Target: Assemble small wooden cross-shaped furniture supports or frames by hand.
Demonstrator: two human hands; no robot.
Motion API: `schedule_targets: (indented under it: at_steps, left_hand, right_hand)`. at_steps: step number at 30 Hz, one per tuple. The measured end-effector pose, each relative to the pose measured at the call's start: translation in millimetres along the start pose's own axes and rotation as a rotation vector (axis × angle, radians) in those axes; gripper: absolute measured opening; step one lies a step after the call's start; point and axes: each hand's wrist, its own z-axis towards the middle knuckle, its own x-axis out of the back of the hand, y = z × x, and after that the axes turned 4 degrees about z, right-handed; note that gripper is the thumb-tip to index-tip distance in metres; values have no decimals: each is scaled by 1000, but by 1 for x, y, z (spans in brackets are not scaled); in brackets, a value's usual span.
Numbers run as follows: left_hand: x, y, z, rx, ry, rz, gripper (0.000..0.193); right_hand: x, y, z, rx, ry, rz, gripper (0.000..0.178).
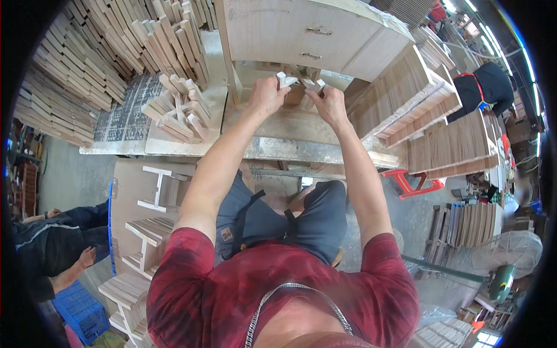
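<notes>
Short, square-ended piece of pale wood [283,80], one, held up at the middle of the scene, above the bench and before the cabinet; pinched between the thumb and curled fingers of my left hand [268,96]. Second short piece of pale wood [317,86], one, just to its right, pinched likewise in my right hand [331,105]; whether the two pieces touch or join between my hands, I cannot tell. Wide workbench with a worn, pale-edged top [278,148], one, beneath both hands. Pale wooden cabinet with a flat front [264,32], one, just beyond my hands, bearing two small metal handles [319,31]. Bundle of pale wooden pieces, some crossed [184,110], on the bench to the left. Tall stacks of pale wooden slats [168,43], far left. Box-like units of striped brown wood [394,93], to the right. Red plastic stool [413,184], one, on the floor at the right, below the units. Upright row of wooden boards [473,226], farther right. Fan with a green motor housing [502,282], one, near right. Blue plastic crate [82,313], one, near left, close to a person in dark clothing [52,246]. Second person in dark clothing [493,87], far right, bent over.
</notes>
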Motion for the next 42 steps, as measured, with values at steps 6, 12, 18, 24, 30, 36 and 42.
schedule_targets:
  at_steps: [6, 12, 18, 24, 30, 36, 42]
  left_hand:
    - [14, 10, 7, -27, -33, 13, 30]
    - [26, -1, -23, -12, 24, -26, 34]
    - [100, -1, -100, 189, -362, -784, 39]
    - [162, -38, -175, 336, 209, -995, 45]
    - [144, -118, -184, 420, 787, 124, 84]
    - [134, -143, -157, 425, 538, 143, 86]
    - [136, -157, -162, 384, 466, 146, 82]
  right_hand:
    - [9, -4, 11, -11, -13, 8, 47]
    - [21, -24, -11, 5, -257, -15, 37]
    - [86, -102, -79, 643, -302, -251, 46]
    - [44, -144, -63, 858, -159, 39, 34]
    - [-22, -233, 23, 627, -301, 585, 11]
    - [-75, -257, 93, 521, -530, 565, 17]
    - [-114, -249, 100, 524, -663, 407, 16]
